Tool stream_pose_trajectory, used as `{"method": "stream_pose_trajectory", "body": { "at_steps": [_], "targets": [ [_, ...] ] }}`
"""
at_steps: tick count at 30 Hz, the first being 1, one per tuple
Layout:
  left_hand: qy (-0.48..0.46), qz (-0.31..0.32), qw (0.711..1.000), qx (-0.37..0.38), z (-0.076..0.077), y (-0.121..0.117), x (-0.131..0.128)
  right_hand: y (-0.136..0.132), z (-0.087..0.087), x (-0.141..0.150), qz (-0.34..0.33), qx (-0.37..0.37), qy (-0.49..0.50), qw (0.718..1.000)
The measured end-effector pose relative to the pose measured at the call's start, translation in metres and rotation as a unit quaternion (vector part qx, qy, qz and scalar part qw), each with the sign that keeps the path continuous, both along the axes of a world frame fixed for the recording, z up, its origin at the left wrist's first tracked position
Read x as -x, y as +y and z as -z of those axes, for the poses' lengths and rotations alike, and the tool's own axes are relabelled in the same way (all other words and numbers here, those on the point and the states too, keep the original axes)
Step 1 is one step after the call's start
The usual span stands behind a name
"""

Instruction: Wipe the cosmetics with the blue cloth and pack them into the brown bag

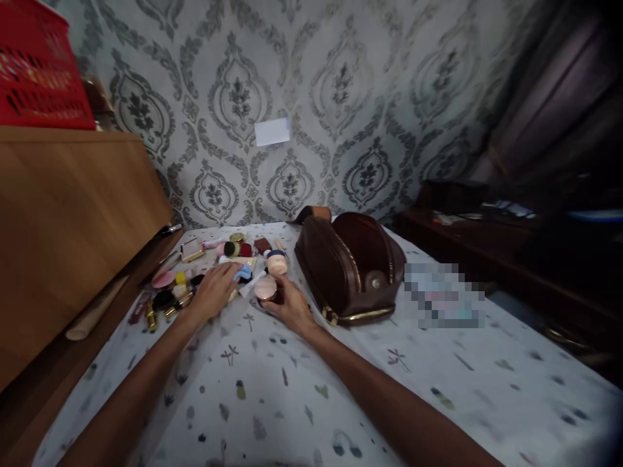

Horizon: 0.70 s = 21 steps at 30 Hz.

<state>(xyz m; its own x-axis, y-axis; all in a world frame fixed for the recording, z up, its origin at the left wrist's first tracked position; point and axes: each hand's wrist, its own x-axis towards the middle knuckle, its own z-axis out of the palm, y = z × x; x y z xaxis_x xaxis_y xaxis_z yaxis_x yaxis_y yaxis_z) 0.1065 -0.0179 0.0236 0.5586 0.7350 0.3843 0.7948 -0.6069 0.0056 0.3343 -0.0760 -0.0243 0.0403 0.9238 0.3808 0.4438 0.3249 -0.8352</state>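
My right hand [294, 308] is closed around a small round jar [266, 288] with a pale pink lid, at the right edge of a spread of cosmetics. My left hand [219, 290] reaches palm down over the pile with its fingers stretched out. Its fingertips lie beside a light blue item [242, 272]; whether they touch it I cannot tell. Just beyond the jar stands a cream jar with a dark blue lid [277, 261]. A gold lipstick tube [151, 318], a black round case [164, 299] and a pink round item [163, 279] lie left of my left hand.
An unzipped dark brown toiletry bag [335, 272] stands right of the jars, on a white printed sheet [272, 395]. A blurred-out item [445, 296] lies farther right. A wooden cabinet [73, 227] with a red basket [43, 71] borders the left; patterned wallpaper is behind.
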Motion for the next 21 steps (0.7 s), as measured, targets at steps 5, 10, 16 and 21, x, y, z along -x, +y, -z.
{"method": "stream_pose_trajectory", "body": {
  "at_steps": [5,10,16,21],
  "targets": [
    [0.045,0.048,0.997,0.031,0.010,0.002,-0.024,-0.006,-0.009,0.001,0.002,0.022,-0.011,1.000],
    [0.089,-0.024,0.994,-0.055,0.014,0.019,-0.013,-0.006,-0.008,0.000,0.007,0.044,-0.028,0.999],
    [-0.143,-0.003,0.988,-0.056,0.023,0.004,-0.036,-0.010,-0.013,-0.005,0.002,0.060,-0.060,0.996],
    [-0.188,0.083,0.979,-0.014,0.046,-0.022,-0.076,-0.007,-0.011,-0.006,-0.006,0.051,-0.134,0.990]
  ]
}}
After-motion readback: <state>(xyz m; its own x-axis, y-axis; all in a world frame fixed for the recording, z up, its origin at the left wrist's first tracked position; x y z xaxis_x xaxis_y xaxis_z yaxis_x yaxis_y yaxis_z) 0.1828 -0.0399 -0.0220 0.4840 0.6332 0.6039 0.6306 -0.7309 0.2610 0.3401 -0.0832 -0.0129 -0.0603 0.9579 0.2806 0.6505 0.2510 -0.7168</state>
